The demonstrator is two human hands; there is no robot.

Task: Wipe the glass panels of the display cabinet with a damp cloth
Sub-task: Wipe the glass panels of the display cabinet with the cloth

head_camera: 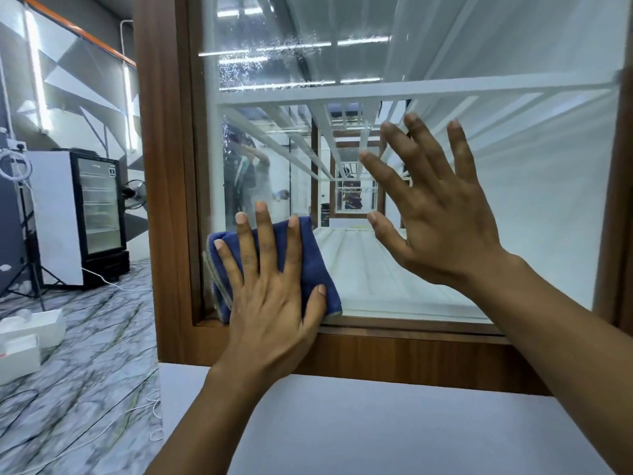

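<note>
A display cabinet with a brown wooden frame (pixel 164 200) fills the view, and its glass panel (pixel 513 80) faces me. Water droplets speckle the glass near the top left. My left hand (pixel 270 303) lies flat with straight, spread fingers on a folded blue cloth (pixel 308 248), pressing it against the lower left corner of the glass. My right hand (pixel 438 214) is held up at the middle of the panel, fingers straight and spread; I cannot tell whether it touches the glass. White shelves show inside.
A white surface (pixel 376 433) runs below the cabinet's lower rail. To the left stand a glass-door fridge (pixel 96 207), a tripod (pixel 30 269), white boxes (pixel 30 334) and cables on the marbled floor (pixel 85 389).
</note>
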